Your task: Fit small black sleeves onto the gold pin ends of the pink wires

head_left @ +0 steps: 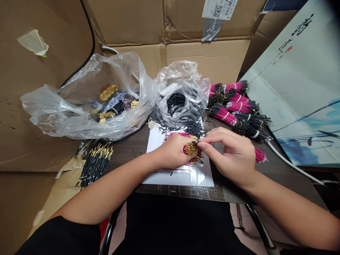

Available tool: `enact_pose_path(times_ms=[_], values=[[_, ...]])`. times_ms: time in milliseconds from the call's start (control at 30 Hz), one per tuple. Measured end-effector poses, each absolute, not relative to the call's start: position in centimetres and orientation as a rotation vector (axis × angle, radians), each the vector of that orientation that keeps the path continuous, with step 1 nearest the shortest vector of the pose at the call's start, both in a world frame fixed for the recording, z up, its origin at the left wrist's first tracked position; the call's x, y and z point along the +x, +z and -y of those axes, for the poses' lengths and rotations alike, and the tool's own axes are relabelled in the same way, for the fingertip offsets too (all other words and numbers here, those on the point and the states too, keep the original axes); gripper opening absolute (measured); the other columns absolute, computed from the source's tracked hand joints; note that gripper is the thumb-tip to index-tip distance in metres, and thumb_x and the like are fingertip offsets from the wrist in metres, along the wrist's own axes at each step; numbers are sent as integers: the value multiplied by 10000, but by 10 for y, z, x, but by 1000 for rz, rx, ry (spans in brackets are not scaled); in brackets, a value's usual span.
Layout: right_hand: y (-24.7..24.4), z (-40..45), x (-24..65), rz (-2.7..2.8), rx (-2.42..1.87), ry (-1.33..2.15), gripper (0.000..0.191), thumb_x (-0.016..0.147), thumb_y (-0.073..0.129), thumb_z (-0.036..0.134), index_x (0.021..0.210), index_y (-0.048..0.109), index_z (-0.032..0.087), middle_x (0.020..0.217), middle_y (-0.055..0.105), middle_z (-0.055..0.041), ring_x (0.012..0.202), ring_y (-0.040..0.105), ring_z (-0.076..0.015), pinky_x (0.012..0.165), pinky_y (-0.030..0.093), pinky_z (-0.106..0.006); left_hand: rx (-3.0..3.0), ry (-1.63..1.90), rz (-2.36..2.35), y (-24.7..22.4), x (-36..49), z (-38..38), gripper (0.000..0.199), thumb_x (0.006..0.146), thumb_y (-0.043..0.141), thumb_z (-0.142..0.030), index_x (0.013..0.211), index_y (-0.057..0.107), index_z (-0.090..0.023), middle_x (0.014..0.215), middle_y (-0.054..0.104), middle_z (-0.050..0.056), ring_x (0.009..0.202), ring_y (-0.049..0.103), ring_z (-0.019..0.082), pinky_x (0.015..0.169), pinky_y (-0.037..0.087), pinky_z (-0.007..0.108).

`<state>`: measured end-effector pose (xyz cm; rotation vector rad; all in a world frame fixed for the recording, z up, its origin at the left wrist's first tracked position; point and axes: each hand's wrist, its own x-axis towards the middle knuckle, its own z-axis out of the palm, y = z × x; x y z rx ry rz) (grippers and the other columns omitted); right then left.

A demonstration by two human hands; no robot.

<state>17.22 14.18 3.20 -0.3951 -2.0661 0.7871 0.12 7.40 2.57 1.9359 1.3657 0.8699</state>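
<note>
My left hand (174, 151) is wrapped around a bundle of pink-red wires (190, 148) whose gold pin ends face my right hand. At those ends, the thumb and forefinger of my right hand (231, 150) pinch together on a small black sleeve, mostly hidden by the fingertips. Beneath my hands lies a white printed sheet (156, 179) with more pink-red wires (196, 163) on it. Loose short black sleeves (193, 128) are heaped just beyond my hands, in front of a clear plastic bag (162, 106) full of black sleeves (176, 102).
Tied bundles of pink and black wires (236, 106) are piled at the right. A large clear bag (79, 120) with wire bundles stands at the left, near loose black wires (97, 164). Cardboard (207, 60) walls the back; a white cable (294, 166) crosses the right side.
</note>
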Motion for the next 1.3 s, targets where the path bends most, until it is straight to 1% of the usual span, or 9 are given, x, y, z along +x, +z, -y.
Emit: enact_pose_path(times_ms=[200, 333, 500, 667, 900, 1000, 1067, 1167, 1300], values=[[29, -144, 173, 2084, -403, 740, 71, 782, 705, 194, 822, 669, 242, 772, 697, -12, 735, 643, -179, 745, 545, -385, 1940, 817, -1421, 23, 0, -75, 238, 868, 491, -247, 652, 498, -146, 649, 516, -20, 639, 466, 98, 637, 378, 229], [28, -143, 172, 2079, -440, 836, 53, 795, 689, 192, 798, 659, 235, 767, 687, -14, 726, 637, -173, 699, 539, -360, 1950, 834, -1412, 22, 0, -74, 251, 857, 498, -239, 627, 446, -156, 621, 470, -35, 616, 442, 90, 610, 344, 220], [26, -143, 171, 2126, -386, 739, 69, 802, 674, 185, 846, 671, 237, 787, 688, -17, 744, 640, -174, 708, 530, -354, 1951, 831, -1422, 21, -1, -73, 218, 854, 497, -228, 653, 497, -145, 637, 502, -27, 618, 451, 90, 606, 346, 220], [24, -147, 176, 2175, -248, 401, 349, 778, 696, 216, 1121, 653, 258, 922, 700, -52, 831, 643, -206, 757, 529, -384, 1933, 878, -1394, 19, -2, -73, 181, 848, 528, -243, 714, 570, -128, 657, 547, -19, 633, 471, 94, 614, 362, 221], [19, -149, 178, 2279, -123, 176, 614, 748, 727, 389, 1313, 540, 239, 1141, 649, -112, 995, 609, -278, 868, 513, -466, 1597, 990, -1311, 25, 2, -71, 147, 819, 570, -200, 692, 563, -126, 639, 577, -30, 595, 500, 77, 562, 383, 194], [16, -149, 174, 2330, -90, 147, 876, 701, 734, 531, 1424, 398, 168, 1271, 576, -170, 1137, 544, -331, 954, 474, -516, 1396, 1046, -1189, 29, 5, -70, 198, 851, 575, -270, 724, 591, -119, 659, 616, 2, 598, 548, 87, 561, 432, 204], [13, -149, 170, 2351, -52, 134, 1024, 700, 716, 572, 1491, 234, 135, 1378, 482, -205, 1238, 471, -354, 999, 443, -549, 1259, 1062, -1104, 29, 6, -70, 295, 864, 580, -370, 698, 569, -126, 535, 549, -16, 480, 496, 72, 472, 396, 203], [7, -149, 165, 2344, 4, 129, 1070, 735, 713, 511, 1519, 72, 167, 1459, 394, -192, 1313, 404, -343, 1035, 418, -572, 1046, 1078, -972, 27, 8, -69, 429, 846, 583, -501, 616, 464, -159, 375, 356, -78, 325, 342, 47, 348, 261, 203], [2, -147, 161, 2329, 27, 113, 1023, 757, 725, 367, 1517, 52, 240, 1488, 371, -146, 1321, 409, -311, 1061, 399, -576, 905, 1190, -831, 22, 13, -69, 477, 768, 682, -509, 604, 387, -171, 405, 318, -94, 335, 286, 20, 344, 213, 199]])
